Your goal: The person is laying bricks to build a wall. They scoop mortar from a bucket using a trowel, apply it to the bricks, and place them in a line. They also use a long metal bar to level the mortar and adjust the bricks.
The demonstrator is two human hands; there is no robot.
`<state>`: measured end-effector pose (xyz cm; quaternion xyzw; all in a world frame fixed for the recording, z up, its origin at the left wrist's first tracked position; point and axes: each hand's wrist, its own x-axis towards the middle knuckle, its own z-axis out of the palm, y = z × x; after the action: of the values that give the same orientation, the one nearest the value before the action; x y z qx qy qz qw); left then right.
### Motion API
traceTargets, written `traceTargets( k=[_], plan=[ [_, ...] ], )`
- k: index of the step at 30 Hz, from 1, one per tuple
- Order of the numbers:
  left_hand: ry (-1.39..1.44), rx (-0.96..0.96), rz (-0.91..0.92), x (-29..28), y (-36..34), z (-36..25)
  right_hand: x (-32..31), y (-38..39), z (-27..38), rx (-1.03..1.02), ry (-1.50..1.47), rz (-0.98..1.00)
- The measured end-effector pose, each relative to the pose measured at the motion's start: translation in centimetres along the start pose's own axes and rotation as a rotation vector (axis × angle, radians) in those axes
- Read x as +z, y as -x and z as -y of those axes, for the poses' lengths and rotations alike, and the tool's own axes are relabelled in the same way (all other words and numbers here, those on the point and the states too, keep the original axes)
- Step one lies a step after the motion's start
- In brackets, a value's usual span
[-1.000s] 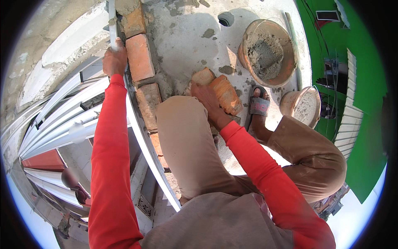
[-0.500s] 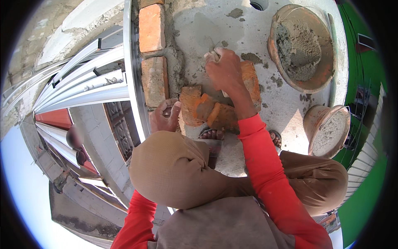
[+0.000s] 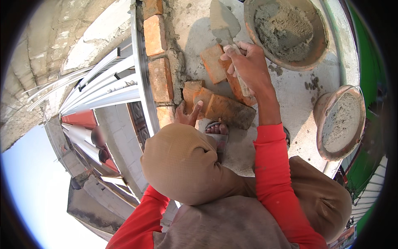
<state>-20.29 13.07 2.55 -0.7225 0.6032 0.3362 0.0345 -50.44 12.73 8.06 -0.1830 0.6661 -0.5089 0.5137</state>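
Observation:
My right hand (image 3: pixel 251 62) is closed round the handle of a trowel (image 3: pixel 224 23), whose pointed blade lies over the grey concrete ahead. Below that hand, loose orange bricks lie in a group: one brick (image 3: pixel 214 62) at the far side, one partly hidden under my hand, and a dark-stained brick (image 3: pixel 230 111) nearer me. My left hand (image 3: pixel 188 114) is at the near left of the group, thumb and fingers apart. Its fingertips reach the loose brick (image 3: pixel 192 91) beside the wall; whether they press on it I cannot tell. The brick row (image 3: pixel 160 79) has mortar along its right side.
A wide bucket of mortar (image 3: pixel 290 31) stands at the far right, a bucket of greyish water or slurry (image 3: pixel 342 122) nearer. A metal rail (image 3: pixel 143 70) borders the bricks on the left, with a drop beyond it. My sandalled foot (image 3: pixel 217 128) is close to the loose bricks.
My right hand has moved right and toward me, and the trowel blade now shows. My left hand has shifted right and its fingers have spread. The view has shifted too.

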Motion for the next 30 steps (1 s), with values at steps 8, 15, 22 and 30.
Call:
traceTargets(
  k=[8,15,22,30],
  plan=[
    [-0.080,0.146,0.142,0.2,-0.1,-4.4,4.0,2.3,0.8,-0.079,-0.094,0.034],
    [0.074,0.500,0.388,3.3,0.3,-7.8,5.6,2.1,1.0,-0.100,-0.019,0.000],
    [-0.142,0.677,0.756,-3.5,-2.1,-2.9,14.0,1.9,-6.7,-0.042,0.454,-0.218],
    [0.108,0.789,-0.240,-11.8,-7.7,2.3,19.7,-0.4,-10.0,-0.040,0.626,-0.072]
  ],
)
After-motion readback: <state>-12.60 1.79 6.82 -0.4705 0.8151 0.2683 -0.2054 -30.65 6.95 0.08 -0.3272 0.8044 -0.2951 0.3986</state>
